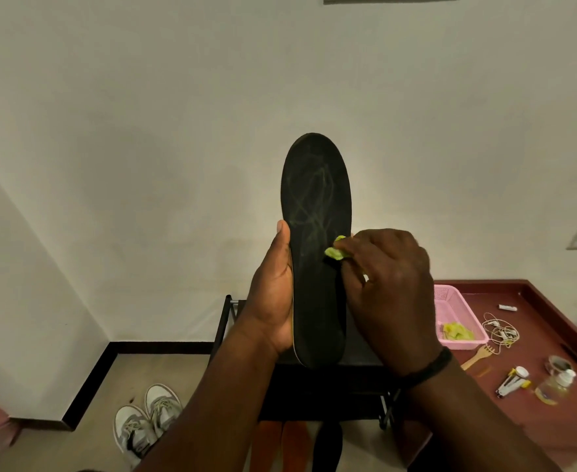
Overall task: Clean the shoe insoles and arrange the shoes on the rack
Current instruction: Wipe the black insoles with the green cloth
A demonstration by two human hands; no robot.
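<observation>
With the left hand (275, 287) gripping the upright black insole (316, 240) and the right hand's (392, 294) fingers pinching a green wipe (337, 252) against it, cleaning looks midway, while the sneakers (147, 420) below wait unracked.

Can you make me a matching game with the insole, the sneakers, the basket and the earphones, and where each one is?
Things:
1. insole
2. sneakers
3. basket
4. earphones

Places:
A. on the floor, left of the rack
B. loose on the red table
C. held upright in the left hand
D. on the red table, with yellow-green scraps inside

Pairs: 1-C, 2-A, 3-D, 4-B
</observation>
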